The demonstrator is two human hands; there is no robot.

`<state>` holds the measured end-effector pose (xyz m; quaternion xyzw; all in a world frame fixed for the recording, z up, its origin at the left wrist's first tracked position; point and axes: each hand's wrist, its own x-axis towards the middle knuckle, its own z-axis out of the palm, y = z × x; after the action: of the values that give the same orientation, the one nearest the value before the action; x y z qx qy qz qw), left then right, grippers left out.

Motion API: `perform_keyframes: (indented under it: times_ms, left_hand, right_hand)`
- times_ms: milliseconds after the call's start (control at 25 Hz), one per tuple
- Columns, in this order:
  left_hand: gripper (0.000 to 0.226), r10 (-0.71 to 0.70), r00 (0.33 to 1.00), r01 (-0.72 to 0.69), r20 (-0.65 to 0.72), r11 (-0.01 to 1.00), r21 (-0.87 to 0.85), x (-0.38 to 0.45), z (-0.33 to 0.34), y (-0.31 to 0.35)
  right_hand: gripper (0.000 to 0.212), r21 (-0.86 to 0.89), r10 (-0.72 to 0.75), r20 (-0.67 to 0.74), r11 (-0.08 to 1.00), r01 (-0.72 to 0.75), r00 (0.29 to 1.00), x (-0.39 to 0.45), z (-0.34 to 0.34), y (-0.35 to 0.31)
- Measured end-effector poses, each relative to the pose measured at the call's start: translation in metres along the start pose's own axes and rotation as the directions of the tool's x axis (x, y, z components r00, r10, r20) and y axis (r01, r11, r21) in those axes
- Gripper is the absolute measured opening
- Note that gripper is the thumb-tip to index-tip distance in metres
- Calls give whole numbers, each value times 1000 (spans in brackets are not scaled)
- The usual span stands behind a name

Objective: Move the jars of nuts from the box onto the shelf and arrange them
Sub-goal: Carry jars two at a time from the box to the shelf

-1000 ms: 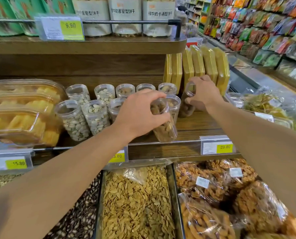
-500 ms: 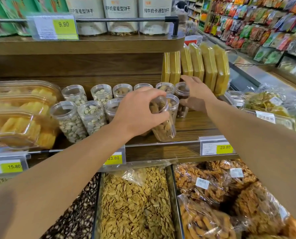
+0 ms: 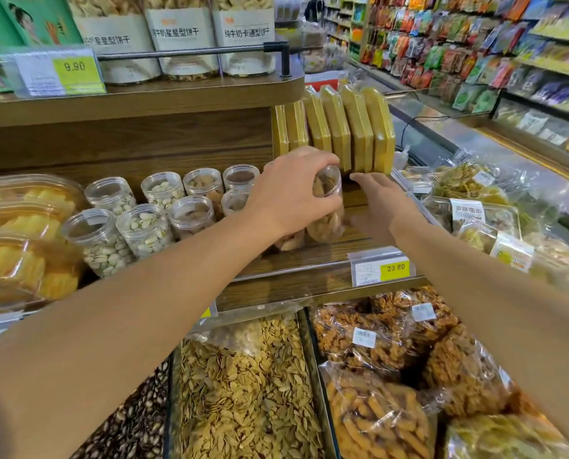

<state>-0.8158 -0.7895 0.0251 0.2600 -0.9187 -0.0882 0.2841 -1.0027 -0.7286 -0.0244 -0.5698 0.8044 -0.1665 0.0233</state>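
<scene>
Several clear round jars of nuts (image 3: 145, 226) stand in two rows on the wooden shelf (image 3: 312, 260). My left hand (image 3: 293, 197) grips one jar of brown nuts (image 3: 327, 213) from above and around its side, at the right end of the rows. This jar tilts slightly, its bottom low over the shelf; I cannot tell whether it touches. My right hand (image 3: 382, 202) lies just right of it, fingers straight, holding nothing. The box is out of view.
Yellow flat packs (image 3: 342, 130) stand on edge right behind both hands. Trays of yellow dried fruit (image 3: 21, 233) fill the shelf's left end. A 23.80 price tag (image 3: 384, 268) hangs on the front edge. Seed bins (image 3: 243, 392) and snack bags (image 3: 379, 332) lie below.
My right hand has let go of the jar it set in the back row and drawn back to the right. My left hand has carried its jar rightward and deeper onto the shelf.
</scene>
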Motion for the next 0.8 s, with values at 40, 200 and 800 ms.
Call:
perform_keyframes:
  times_ms: [40,200,800]
  left_hand:
    - [55,0,1000,0,23,1000,28,6,9,0]
    - [58,-25,990,2,138,986,165,23,37,-4]
    - [58,-172,980,143,101,959,245,-120,-44,-15]
  right_hand:
    - [86,-10,10,11,1000,-10,1000,-4,-1,4]
    - [88,-17,-48,4,999,48,999,-13,-4,19]
    - [81,1,-178,-33,984,178,984,-91,-17,-75]
